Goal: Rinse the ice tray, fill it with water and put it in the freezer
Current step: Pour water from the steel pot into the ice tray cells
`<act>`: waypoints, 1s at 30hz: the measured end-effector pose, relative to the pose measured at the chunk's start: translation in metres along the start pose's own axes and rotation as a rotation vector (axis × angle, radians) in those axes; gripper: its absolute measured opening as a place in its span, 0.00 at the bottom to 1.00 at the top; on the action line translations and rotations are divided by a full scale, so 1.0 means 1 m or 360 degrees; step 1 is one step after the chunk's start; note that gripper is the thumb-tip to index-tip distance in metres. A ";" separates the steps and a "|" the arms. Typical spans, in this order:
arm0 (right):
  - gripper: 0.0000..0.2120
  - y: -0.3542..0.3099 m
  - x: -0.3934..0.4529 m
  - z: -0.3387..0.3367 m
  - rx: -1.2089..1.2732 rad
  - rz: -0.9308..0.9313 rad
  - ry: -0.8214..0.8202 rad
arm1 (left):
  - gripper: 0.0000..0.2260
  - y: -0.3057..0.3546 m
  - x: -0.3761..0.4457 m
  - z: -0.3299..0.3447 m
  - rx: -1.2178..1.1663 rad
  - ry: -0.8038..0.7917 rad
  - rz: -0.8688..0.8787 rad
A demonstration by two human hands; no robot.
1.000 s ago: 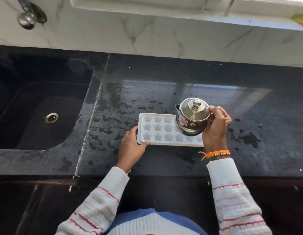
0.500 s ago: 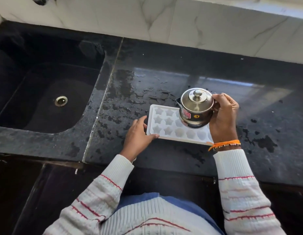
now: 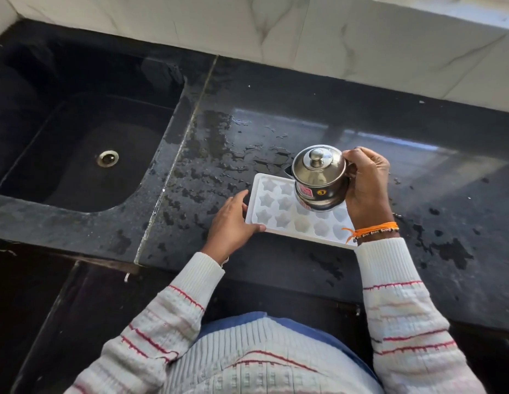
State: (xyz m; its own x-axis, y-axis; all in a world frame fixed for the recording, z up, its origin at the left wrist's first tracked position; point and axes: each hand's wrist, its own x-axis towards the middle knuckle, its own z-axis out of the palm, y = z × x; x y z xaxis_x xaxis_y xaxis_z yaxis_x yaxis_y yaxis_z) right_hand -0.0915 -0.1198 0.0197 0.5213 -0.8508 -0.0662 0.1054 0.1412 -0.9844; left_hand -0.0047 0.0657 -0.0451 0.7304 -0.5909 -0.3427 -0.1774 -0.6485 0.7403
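A white ice tray (image 3: 278,207) with star-shaped cells lies flat on the black wet counter (image 3: 276,132). My left hand (image 3: 233,223) holds the tray's left end, thumb along the front edge and fingers at the side. My right hand (image 3: 365,189) grips a small lidded steel pot (image 3: 318,177) by its right side and holds it tilted over the tray's right half. The pot hides part of the tray. No stream of water can be made out.
A black sink (image 3: 85,143) with a round drain (image 3: 107,158) is set into the counter at the left. A white marble wall (image 3: 304,32) runs along the back. Water patches spread over the counter around the tray and to the right.
The view has shifted, so the tray and both hands sit further right and lower in frame. The pot stays over the tray's right half and the left hand stays on the left end.
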 end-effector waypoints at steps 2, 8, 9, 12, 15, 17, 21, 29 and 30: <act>0.23 0.001 0.001 0.001 -0.0061 0.0007 0.0005 | 0.40 0.000 0.001 0.000 -0.0007 -0.0021 -0.0024; 0.18 0.003 0.004 0.002 -0.0150 0.0017 0.0027 | 0.39 0.000 0.001 -0.001 0.0005 -0.0050 -0.0013; 0.18 0.004 0.004 0.002 -0.0174 0.0016 0.0031 | 0.39 0.000 0.001 -0.001 0.0009 -0.0055 -0.0009; 0.17 0.004 0.004 0.003 -0.0213 0.0010 0.0028 | 0.39 0.001 0.003 -0.001 0.0007 -0.0072 -0.0014; 0.17 0.004 0.003 0.003 -0.0234 0.0005 0.0021 | 0.39 0.001 0.003 -0.001 0.0008 -0.0086 -0.0024; 0.17 0.004 0.003 0.004 -0.0233 0.0009 0.0025 | 0.39 0.001 0.003 -0.001 0.0014 -0.0090 -0.0028; 0.17 0.004 0.002 0.005 -0.0247 0.0012 0.0034 | 0.40 0.000 0.003 -0.001 0.0002 -0.0090 -0.0034; 0.17 0.003 0.003 0.006 -0.0282 0.0014 0.0029 | 0.40 0.000 0.003 -0.001 0.0002 -0.0091 -0.0023; 0.17 0.003 0.003 0.006 -0.0275 0.0013 0.0023 | 0.40 0.000 0.003 -0.001 -0.0001 -0.0091 -0.0018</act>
State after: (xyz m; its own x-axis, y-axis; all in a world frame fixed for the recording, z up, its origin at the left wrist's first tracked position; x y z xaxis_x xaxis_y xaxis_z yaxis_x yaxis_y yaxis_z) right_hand -0.0842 -0.1186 0.0178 0.5095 -0.8572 -0.0752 -0.0466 0.0598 -0.9971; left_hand -0.0024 0.0643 -0.0455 0.6933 -0.6101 -0.3836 -0.1688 -0.6549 0.7366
